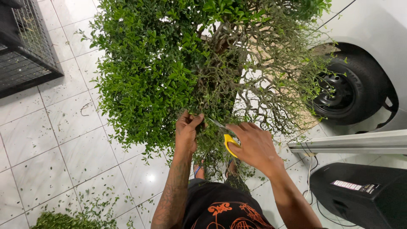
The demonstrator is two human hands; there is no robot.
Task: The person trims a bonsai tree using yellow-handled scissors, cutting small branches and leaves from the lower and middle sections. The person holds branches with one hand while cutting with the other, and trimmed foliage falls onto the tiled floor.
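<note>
A bushy small-leaved shrub [169,68] fills the middle of the view, dense green on its left and thin, nearly bare twigs [275,85] on its right. My left hand [186,133] pinches a sprig at the shrub's lower edge between thumb and fingers. My right hand [254,146] grips scissors with yellow handles [229,142], whose metal blades [217,124] point up-left toward the left hand's fingers. My feet in sandals [199,171] show below the foliage.
A white car's black wheel [352,89] is close on the right, with a metal beam [347,142] and a black speaker box [360,195] below it. A wire cage [25,46] stands top left. Cut leaves [63,220] litter the white floor tiles.
</note>
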